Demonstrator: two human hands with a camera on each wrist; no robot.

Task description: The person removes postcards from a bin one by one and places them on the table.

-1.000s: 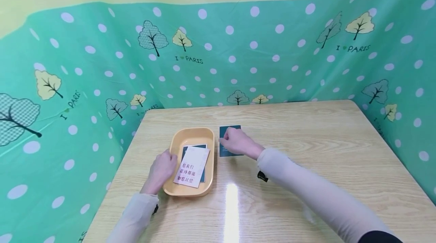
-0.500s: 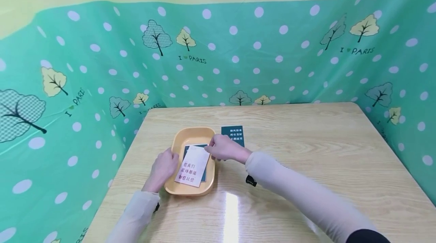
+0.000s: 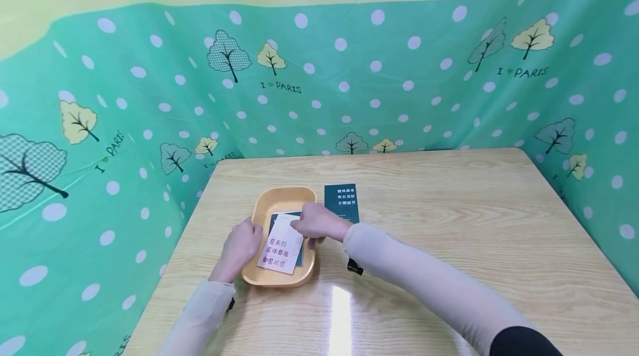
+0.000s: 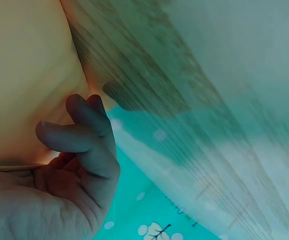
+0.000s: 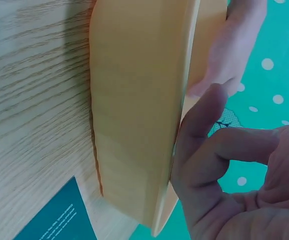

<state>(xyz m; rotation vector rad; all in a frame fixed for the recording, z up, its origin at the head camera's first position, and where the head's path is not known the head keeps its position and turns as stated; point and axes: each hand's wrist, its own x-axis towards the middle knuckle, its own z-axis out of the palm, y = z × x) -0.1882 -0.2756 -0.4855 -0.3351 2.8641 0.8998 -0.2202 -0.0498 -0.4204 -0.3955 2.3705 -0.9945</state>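
In the head view, a yellow-orange tray (image 3: 285, 194) holds a white card with red writing (image 3: 280, 250), which overlaps a dark-green-and-white card (image 3: 299, 259). My left hand (image 3: 241, 246) grips the tray's left rim, as the left wrist view also shows, with fingers (image 4: 82, 137) bent beside the tray wall (image 4: 24, 90). Over the right rim reaches my right hand (image 3: 319, 221), its fingertips at the white card's upper right corner. In the right wrist view, one finger of the right hand (image 5: 224, 165) points past the rim and another is bent; no card shows between them.
Just right of the tray, a dark green card with white writing (image 3: 341, 201) lies on the wooden table (image 3: 449, 223), partly behind the right hand. A green dotted curtain (image 3: 349, 67) stands along the back and sides.
My right hand has moved left from above the green card to the tray, uncovering most of that card. My left hand has stayed on the rim.
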